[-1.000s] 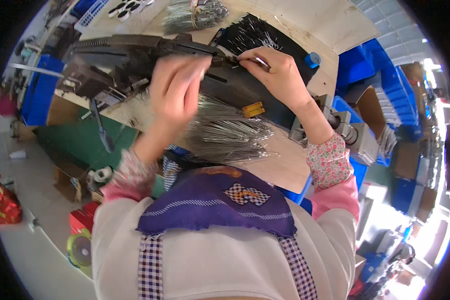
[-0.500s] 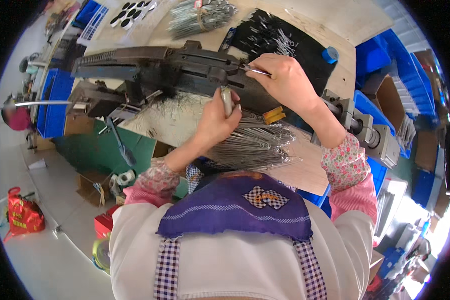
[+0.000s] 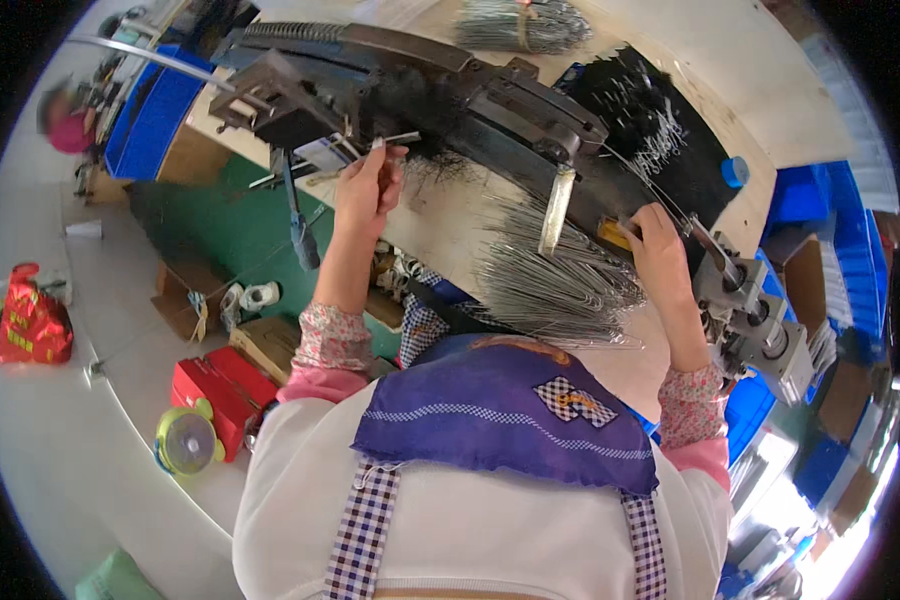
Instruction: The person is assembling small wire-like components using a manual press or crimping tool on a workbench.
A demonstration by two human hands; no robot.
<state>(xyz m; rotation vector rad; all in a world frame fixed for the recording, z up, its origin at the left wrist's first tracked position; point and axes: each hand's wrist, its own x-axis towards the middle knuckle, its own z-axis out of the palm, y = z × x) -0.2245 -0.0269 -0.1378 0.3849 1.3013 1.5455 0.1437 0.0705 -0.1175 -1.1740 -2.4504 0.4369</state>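
Up at the far left, left hand (image 3: 368,185) fingers pinch a thin metal rod (image 3: 395,140) lying crosswise at the dark machine (image 3: 490,95); right hand (image 3: 660,240) grips wire bundle (image 3: 560,280) nearer right.

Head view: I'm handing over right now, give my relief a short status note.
Left hand: raised at the left end of the dark machine, pinching a thin metal rod.
Right hand: at the machine's right end; what it grips, I cannot tell.
Loose wire pile lies on the bench between the hands; a tied wire bundle lies beyond the machine.
Done and left: cannot tell.
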